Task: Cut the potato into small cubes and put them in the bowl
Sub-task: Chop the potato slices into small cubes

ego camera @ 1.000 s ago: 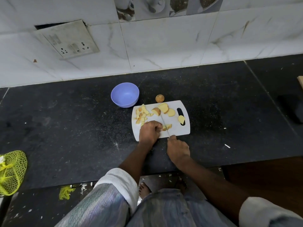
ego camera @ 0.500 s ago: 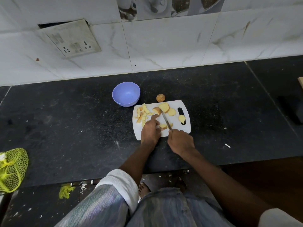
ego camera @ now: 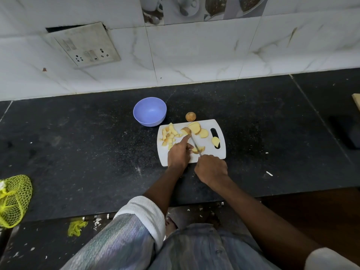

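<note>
A white cutting board (ego camera: 218,152) lies on the black counter. On its left part sits a heap of small potato cubes (ego camera: 169,136); larger potato slices (ego camera: 196,128) lie at its far side and one slice (ego camera: 215,141) by the handle slot. My right hand (ego camera: 211,168) grips a knife (ego camera: 195,146) whose blade lies across a potato piece (ego camera: 201,149) near the board's front. My left hand (ego camera: 179,152) rests on the board beside the blade, its forefinger stretched out towards a slice. The purple bowl (ego camera: 150,111) stands empty behind the board's left corner.
A small round potato end (ego camera: 190,116) lies on the counter just behind the board. A yellow net bag (ego camera: 13,199) sits at the counter's left front edge. A tiled wall with a socket plate (ego camera: 83,45) backs the counter.
My right hand moved forward onto the board with the knife. My left hand uncurled from the piece and stretched its forefinger towards the far slices.
</note>
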